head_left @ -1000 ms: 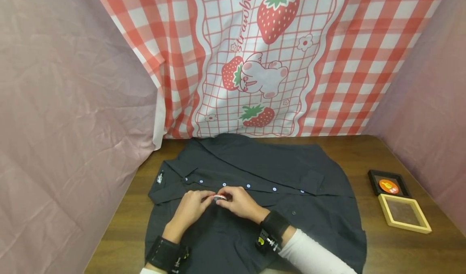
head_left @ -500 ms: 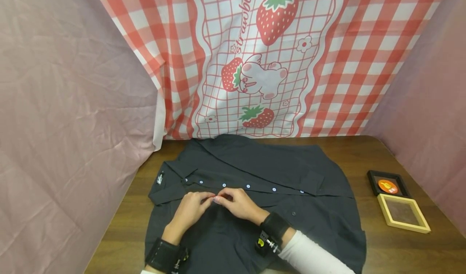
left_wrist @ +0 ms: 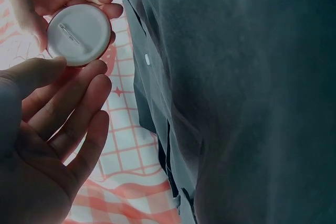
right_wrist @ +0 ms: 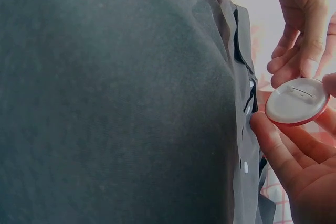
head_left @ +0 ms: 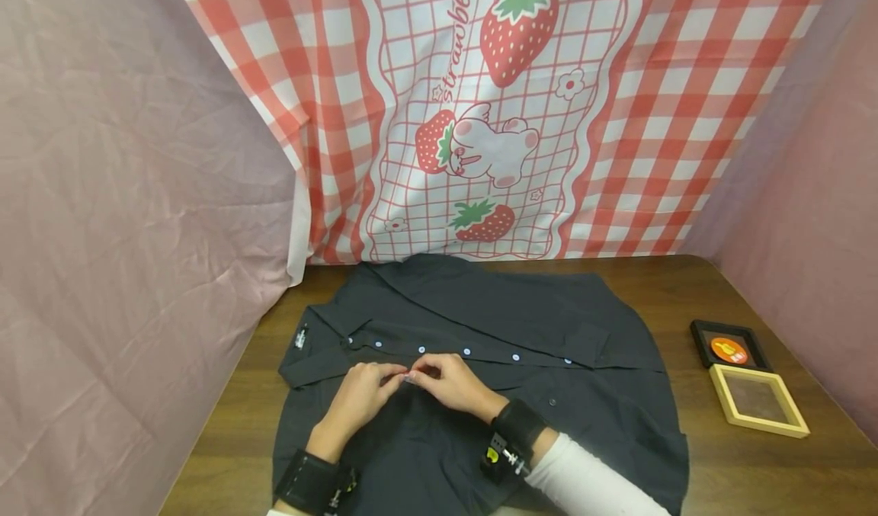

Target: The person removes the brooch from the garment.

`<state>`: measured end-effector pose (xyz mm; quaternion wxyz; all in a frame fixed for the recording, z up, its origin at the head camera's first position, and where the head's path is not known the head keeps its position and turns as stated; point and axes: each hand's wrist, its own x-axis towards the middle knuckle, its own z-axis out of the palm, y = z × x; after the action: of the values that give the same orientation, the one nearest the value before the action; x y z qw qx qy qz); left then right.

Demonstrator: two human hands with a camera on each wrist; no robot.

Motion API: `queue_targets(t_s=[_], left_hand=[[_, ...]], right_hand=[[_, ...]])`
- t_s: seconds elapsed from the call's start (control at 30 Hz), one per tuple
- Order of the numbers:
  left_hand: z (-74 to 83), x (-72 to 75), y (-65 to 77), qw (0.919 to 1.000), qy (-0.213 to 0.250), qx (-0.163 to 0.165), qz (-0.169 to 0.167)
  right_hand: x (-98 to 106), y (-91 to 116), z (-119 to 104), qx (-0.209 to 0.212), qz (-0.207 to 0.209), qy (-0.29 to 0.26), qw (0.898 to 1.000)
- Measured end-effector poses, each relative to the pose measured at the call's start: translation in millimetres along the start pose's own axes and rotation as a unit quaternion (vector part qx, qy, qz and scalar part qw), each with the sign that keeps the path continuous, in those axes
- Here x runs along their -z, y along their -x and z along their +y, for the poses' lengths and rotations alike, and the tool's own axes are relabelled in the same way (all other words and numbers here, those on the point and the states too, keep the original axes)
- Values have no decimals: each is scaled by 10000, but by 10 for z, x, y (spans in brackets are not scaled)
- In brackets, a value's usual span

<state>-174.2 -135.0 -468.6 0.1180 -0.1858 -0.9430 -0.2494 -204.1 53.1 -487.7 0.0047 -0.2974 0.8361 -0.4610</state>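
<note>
A round pin-back badge (left_wrist: pixel 79 35) with a white back and a red rim is held between both hands over a dark shirt (head_left: pixel 480 302). The left wrist view shows the safety pin (left_wrist: pixel 70 34) lying across its back; whether it is fastened I cannot tell. My left hand (head_left: pixel 360 398) pinches one edge of the badge between thumb and fingers. On the opposite edge, my right hand (head_left: pixel 453 382) pinches it too. Fingers hide most of the badge in the head view; its white back (right_wrist: pixel 294 98) shows in the right wrist view.
The shirt lies spread on a wooden table (head_left: pixel 226 424), its collar (head_left: pixel 312 348) to the left and a row of pale buttons across it. At the right are a black frame with an orange round badge (head_left: pixel 728 350) and a light wooden frame (head_left: pixel 757 400). A checked cloth (head_left: pixel 480 120) hangs behind.
The badge has turned between the fingers, so its rim shows less in the head view than a second ago. Both hands have stayed in nearly the same place.
</note>
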Motion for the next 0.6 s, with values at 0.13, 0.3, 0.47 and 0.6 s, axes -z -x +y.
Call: queue_targets(t_s=[0.13,0.3,0.47,0.6], left_hand=[[6,-1,-6,10000,-13,-24,-29],[-2,-11,-3,10000,-10,-50,-38],[-4,-12,4,9999,62,-66,-86],[-2,-8,6,9998,86,-109,-137]], right_hand=[[16,-4,-5,26,-41,8,10000],[41,-12,-23,-75,-219,-102,9997],[54,-14,-23,-286,-403,-320,9983],[50,-18,-11,-374,-479,-384,9974]])
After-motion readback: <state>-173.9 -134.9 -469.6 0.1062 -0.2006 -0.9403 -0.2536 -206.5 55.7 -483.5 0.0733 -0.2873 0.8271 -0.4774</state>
